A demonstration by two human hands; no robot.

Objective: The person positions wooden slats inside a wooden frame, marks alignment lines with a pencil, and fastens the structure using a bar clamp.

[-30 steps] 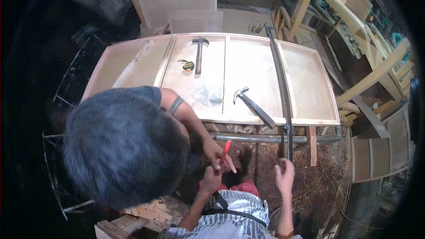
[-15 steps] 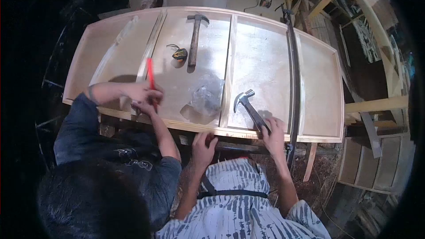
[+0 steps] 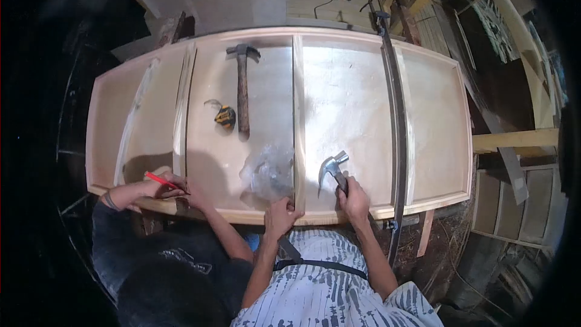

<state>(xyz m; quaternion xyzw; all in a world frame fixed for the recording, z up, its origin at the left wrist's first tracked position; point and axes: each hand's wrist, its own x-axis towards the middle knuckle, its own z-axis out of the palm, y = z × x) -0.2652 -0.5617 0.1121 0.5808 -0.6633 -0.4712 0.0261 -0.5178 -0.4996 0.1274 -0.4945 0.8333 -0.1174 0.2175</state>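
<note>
My right hand [image 3: 356, 201] is wrapped round the handle of a claw hammer [image 3: 333, 168], whose shiny head points away from me over the panel. My left hand [image 3: 280, 218] rests at the near rail of the wooden frame [image 3: 339, 217], by the end of the middle crosspiece [image 3: 299, 121]. Its fingers are pinched together; whatever is between them is too small to make out. Just beyond that hand lies a crumpled clear plastic bag [image 3: 269, 169].
A second hammer [image 3: 242, 88] and a yellow-black tape measure [image 3: 225, 116] lie on the panel. A long dark clamp [image 3: 394, 109] spans the frame on the right. At left, a co-worker's hand [image 3: 172, 188] holds a red pencil [image 3: 162, 180] near the rail.
My left hand has moved onto the near rail by the crosspiece. My right hand has drawn the hammer slightly left. The co-worker's red pencil has dropped toward the near rail. The view has shifted.
</note>
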